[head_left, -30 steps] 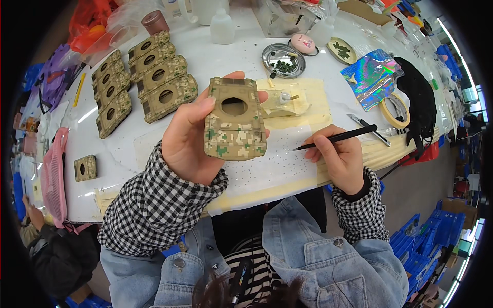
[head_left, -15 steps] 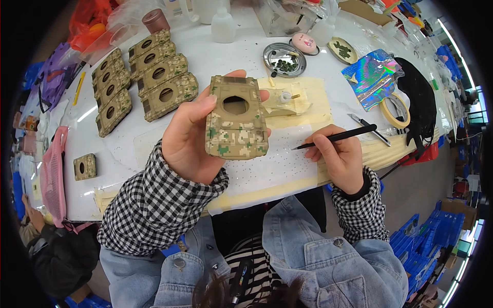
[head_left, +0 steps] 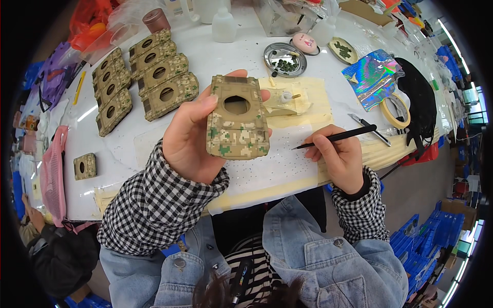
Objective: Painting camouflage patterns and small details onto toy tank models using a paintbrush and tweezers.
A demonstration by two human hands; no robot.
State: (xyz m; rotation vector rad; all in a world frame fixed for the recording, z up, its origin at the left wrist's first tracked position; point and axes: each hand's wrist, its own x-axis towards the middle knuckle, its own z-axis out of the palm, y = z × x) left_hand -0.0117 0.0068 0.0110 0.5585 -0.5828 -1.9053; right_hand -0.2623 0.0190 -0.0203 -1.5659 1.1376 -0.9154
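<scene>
My left hand (head_left: pixel 187 136) is closed round a camouflage-painted model tank hull (head_left: pixel 238 120), held up off the table. Its top, with a round hole, faces me; green and pale square patches cover mostly its lower half. A slim black tool with a fine pointed tip (head_left: pixel 344 136), like a brush or tweezers, is pinched in my right hand (head_left: pixel 339 156). That tip points left, apart from the hull, above a white sheet (head_left: pixel 277 172) sprinkled with tiny dark specks. Behind the held hull lies a yellowish taped pad (head_left: pixel 310 105) with a small white piece on it.
Several similar hulls (head_left: pixel 167 95) stand in two rows at left, with a smaller camouflage part (head_left: pixel 84 166) nearer. Right of centre are a metal dish (head_left: pixel 302 65) of dark green bits, a craft knife (head_left: pixel 370 128), a tape roll (head_left: pixel 394 111) and a shiny iridescent sheet (head_left: pixel 374 77).
The hull in my left hand has shifted very slightly to the right. My right hand and its tool look unmoved.
</scene>
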